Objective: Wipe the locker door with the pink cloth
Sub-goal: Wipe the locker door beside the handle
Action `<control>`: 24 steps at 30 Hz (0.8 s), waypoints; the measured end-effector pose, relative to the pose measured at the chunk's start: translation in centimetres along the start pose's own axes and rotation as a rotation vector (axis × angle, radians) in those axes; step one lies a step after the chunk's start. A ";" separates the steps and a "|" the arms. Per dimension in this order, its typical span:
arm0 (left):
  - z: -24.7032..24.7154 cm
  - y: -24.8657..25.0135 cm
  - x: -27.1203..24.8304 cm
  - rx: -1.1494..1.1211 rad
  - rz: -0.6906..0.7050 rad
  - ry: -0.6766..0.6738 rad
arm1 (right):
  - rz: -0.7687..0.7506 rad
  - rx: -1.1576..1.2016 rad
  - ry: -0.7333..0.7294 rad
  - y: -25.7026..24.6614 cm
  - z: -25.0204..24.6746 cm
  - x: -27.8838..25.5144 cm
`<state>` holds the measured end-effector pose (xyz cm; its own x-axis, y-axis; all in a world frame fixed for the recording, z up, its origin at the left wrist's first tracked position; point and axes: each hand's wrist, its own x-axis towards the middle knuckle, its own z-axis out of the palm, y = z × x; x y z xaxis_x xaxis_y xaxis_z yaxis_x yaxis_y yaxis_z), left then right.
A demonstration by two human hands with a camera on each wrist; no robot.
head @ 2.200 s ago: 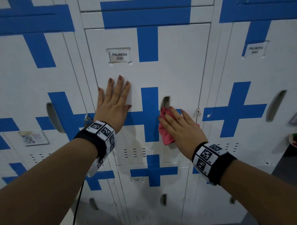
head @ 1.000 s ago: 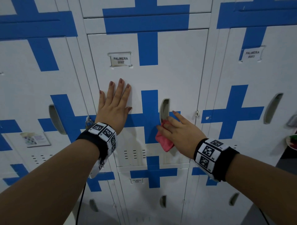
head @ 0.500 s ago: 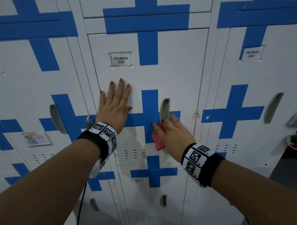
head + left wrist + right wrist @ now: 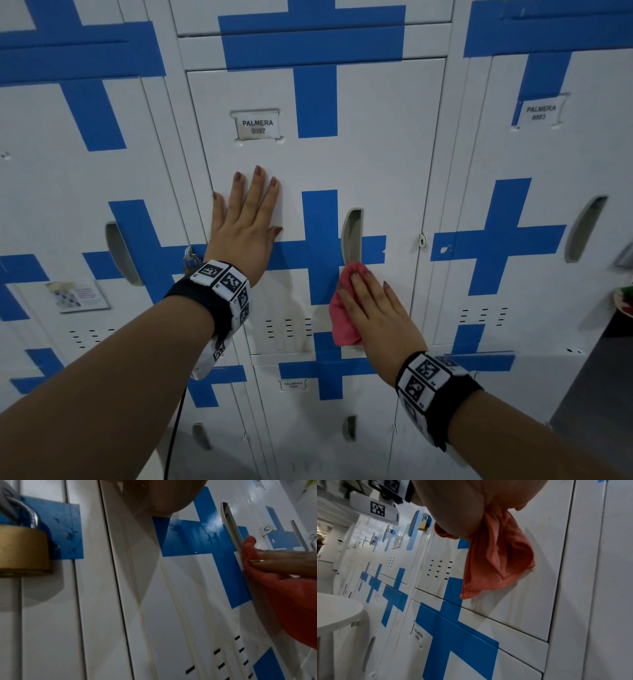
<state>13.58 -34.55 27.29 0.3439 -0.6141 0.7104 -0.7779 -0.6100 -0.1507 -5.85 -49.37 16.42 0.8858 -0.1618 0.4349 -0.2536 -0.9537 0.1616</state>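
The white locker door [image 4: 376,154] has a blue cross and a name tag reading PALMERA. My left hand [image 4: 245,219] lies flat on its left half, fingers straight and pointing up. My right hand [image 4: 373,308] presses the pink cloth [image 4: 340,322] against the door just below the recessed handle [image 4: 352,233], fingers straight over it. The cloth's lower part hangs loose under the palm in the right wrist view [image 4: 496,561]. In the left wrist view the cloth [image 4: 291,601] sits under the right fingers [image 4: 283,561], against the blue cross.
A brass padlock [image 4: 20,550] hangs on the locker to the left, close to my left wrist. More lockers surround this door. A round white table [image 4: 334,609] stands low to the left. A dark surface [image 4: 603,394] is at the lower right.
My right hand has slid the cloth from beside the handle recess down the door to just below it. The left hand has stayed flat in the same place.
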 end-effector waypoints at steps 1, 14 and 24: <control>0.0 0.0 0.0 -0.002 0.002 -0.001 | 0.006 -0.012 -0.019 -0.1 0.4 0.1; 0.0 -0.1 0.0 -0.003 0.009 0.006 | 0.117 -0.094 0.099 -1.2 -4.2 4.9; -0.4 0.2 -0.1 0.002 -0.003 -0.017 | -0.030 -0.164 -0.002 -0.7 -3.9 3.9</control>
<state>13.19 -34.44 27.48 0.3554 -0.6204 0.6991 -0.7757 -0.6131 -0.1496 -3.77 -48.29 21.47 0.8947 -0.1342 0.4259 -0.2866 -0.9039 0.3174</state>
